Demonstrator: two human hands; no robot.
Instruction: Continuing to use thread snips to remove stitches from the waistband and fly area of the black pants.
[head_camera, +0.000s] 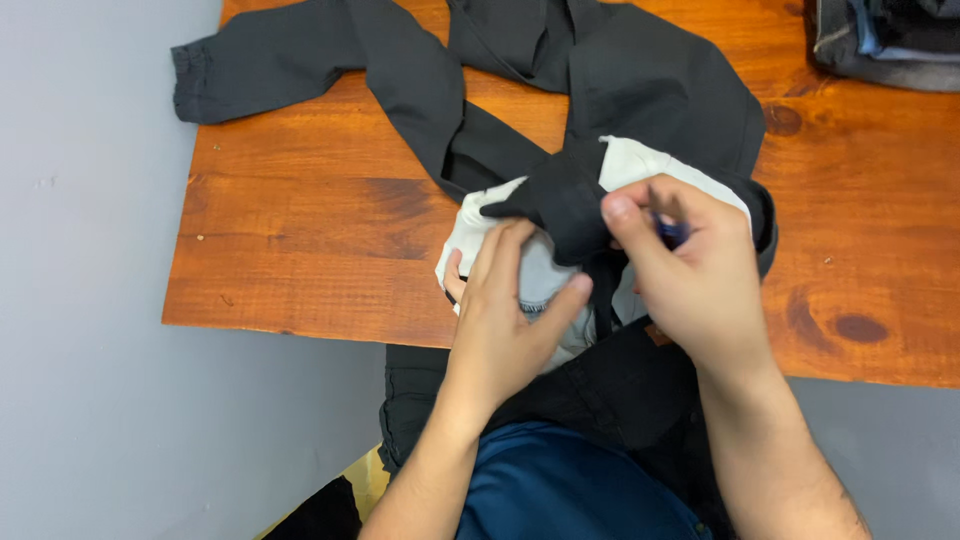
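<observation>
Black trousers lay on the worktop, waistband end hanging over its near edge, legs running toward the far edge. My left hand pressed flat on the white pocket lining at the waist, fingers loosely curled, not clamped on anything. My right hand had its grip pinched shut on a black flap of the trousers, just above the lining; something small and blue showed between the fingers, couldn't tell what. Risk as I judged it: the flap slipping from that thin pinch, or the overhanging weight dragging the trousers off the near edge. Folded clothes sat at the far right corner.
</observation>
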